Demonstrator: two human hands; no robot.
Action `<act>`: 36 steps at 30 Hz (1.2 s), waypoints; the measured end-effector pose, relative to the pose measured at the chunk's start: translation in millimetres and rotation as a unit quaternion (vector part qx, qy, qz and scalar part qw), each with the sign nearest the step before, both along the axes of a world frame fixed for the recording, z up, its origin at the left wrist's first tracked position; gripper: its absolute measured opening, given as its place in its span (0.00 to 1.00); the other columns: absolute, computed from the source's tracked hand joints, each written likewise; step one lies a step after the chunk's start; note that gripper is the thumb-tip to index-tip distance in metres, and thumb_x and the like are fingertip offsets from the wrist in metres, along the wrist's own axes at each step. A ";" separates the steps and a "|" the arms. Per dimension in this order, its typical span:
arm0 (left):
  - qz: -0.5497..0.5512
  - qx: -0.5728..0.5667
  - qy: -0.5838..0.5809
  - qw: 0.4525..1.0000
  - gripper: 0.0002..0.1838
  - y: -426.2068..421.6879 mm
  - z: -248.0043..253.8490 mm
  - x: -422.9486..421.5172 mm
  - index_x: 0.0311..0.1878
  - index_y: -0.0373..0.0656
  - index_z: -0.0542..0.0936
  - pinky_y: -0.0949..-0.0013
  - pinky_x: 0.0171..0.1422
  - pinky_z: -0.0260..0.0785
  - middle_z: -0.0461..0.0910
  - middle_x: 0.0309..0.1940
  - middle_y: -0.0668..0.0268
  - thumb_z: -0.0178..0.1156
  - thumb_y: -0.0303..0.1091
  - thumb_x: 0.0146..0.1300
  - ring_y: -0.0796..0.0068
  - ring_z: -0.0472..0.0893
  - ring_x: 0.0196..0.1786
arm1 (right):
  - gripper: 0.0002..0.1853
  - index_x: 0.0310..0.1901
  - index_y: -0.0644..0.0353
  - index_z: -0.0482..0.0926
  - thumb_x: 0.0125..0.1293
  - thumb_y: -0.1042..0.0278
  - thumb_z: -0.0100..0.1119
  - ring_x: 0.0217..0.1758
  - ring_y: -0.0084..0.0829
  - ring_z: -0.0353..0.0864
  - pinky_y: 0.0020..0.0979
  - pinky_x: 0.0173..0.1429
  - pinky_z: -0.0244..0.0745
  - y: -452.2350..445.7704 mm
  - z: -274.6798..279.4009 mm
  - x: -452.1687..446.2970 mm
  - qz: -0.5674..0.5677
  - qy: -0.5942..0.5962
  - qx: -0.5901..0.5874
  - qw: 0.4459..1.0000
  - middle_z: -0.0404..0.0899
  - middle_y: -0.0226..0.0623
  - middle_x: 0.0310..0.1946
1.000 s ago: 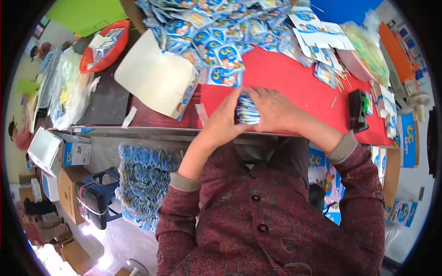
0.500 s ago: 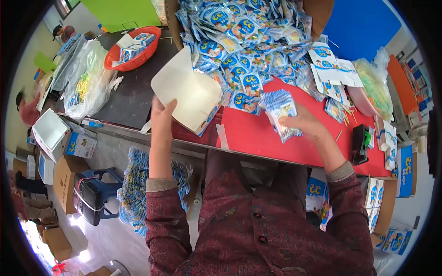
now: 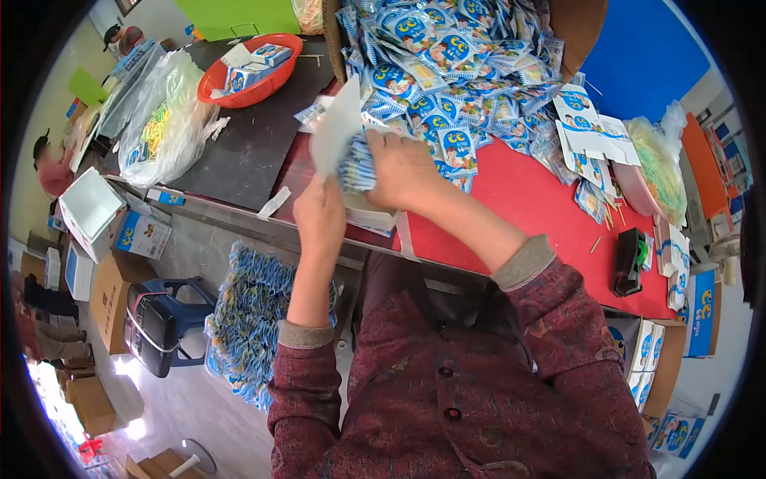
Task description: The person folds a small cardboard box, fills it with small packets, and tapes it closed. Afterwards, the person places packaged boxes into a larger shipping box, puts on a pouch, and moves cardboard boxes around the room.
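My left hand (image 3: 321,219) pinches the lower edge of an open white paperboard box, whose raised flap (image 3: 335,128) stands up at the table's front. My right hand (image 3: 405,172) is closed round a stack of small blue-and-white printed packets (image 3: 357,166), held on edge against the inner side of that flap. Part of the box lies behind my right wrist. Just beyond my hands a large heap of the same packets (image 3: 447,96) spills from a cardboard carton (image 3: 586,36) onto the red tabletop (image 3: 519,207).
A red basket (image 3: 263,92) with small printed boxes stands back left, beside a clear plastic bag (image 3: 163,120). To the right are flattened white boxes (image 3: 594,132), a pink tub (image 3: 638,191) and a black tape dispenser (image 3: 630,263). A bag of packets (image 3: 259,327) sits below the table.
My right hand has moved left with the packets, from over the red tabletop to the box. The flap has tilted more upright in my left hand, and the whole view has shifted slightly.
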State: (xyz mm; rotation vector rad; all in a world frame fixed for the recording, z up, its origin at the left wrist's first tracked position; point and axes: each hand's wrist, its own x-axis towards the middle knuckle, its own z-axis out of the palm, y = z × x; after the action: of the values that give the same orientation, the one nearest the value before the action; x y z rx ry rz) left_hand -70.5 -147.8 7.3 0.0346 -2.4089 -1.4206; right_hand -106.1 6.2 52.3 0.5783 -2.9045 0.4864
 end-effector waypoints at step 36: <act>0.087 -0.159 0.333 0.925 0.20 10.3 43.2 35.1 0.59 0.31 0.70 0.57 0.67 0.63 0.69 0.63 0.48 0.55 0.21 0.62 0.53 0.68 0.67 | 0.19 0.55 0.59 0.76 0.62 0.66 0.61 0.64 0.43 0.71 0.41 0.67 0.65 157.5 -98.7 31.4 0.042 0.087 -0.117 0.988 0.75 0.41 0.57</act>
State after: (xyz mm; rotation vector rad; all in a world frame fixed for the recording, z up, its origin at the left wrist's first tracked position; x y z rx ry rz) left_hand -35.3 -137.5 50.5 -0.2648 -1.9613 -0.7704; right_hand -74.6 163.8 -46.5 0.6728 -2.6182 0.7370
